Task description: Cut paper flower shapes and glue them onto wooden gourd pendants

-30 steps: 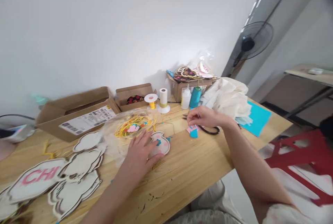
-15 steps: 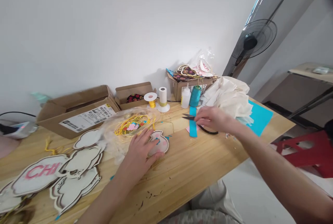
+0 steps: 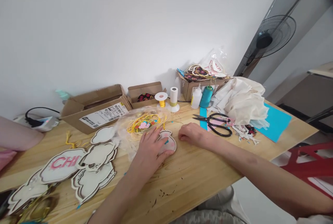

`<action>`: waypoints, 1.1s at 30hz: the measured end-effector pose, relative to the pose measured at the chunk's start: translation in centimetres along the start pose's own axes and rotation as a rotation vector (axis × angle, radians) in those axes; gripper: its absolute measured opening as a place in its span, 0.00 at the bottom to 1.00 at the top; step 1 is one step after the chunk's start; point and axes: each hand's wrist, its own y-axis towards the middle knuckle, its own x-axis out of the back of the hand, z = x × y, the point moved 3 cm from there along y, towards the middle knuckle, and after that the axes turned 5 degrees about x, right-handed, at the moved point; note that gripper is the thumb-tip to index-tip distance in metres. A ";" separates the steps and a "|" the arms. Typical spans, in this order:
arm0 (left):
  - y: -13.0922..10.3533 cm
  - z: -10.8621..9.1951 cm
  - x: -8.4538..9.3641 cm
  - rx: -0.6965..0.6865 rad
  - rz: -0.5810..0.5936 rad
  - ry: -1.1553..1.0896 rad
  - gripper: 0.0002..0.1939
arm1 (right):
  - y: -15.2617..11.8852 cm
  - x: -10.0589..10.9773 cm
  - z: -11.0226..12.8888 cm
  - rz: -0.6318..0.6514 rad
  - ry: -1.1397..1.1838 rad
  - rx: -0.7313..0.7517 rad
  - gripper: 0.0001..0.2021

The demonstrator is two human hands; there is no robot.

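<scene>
My left hand lies flat with spread fingers over a small white gourd-shaped padded piece. A bit of blue shows on this piece beside my index finger, and the rest is partly under the hand. My right hand is closed just right of the piece, apart from it; its fingertips are turned away, so I cannot see what they hold, if anything. Black-handled scissors lie on the table behind my right wrist, blades across a blue strip, with a pink scrap under the handles.
Left lie several white cloud-shaped pieces and one lettered piece. Behind stand an open cardboard box, a plastic bag with yellow cords, spools, a white bottle and teal thread. White cloth is heaped right.
My right hand has let go of the scissors and moved left toward the gourd-shaped piece. The scissors now rest on the table. My left hand stays on the piece; the view has swung left.
</scene>
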 end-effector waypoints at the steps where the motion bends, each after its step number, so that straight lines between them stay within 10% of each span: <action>1: 0.0 0.0 0.0 0.003 -0.004 -0.003 0.15 | -0.5 0.4 -0.2 0.003 -0.001 -0.004 0.07; 16: -0.2 -0.3 -0.1 0.047 0.025 -0.037 0.15 | 5.3 2.6 -0.6 0.071 -0.222 -0.262 0.08; 26: 0.0 -0.6 0.4 0.076 0.066 -0.039 0.16 | 6.3 1.0 -0.6 0.060 -0.184 -0.199 0.08; 33: -0.3 -0.5 0.3 0.077 0.015 -0.091 0.15 | 4.1 3.8 -4.2 0.008 -0.092 -0.141 0.10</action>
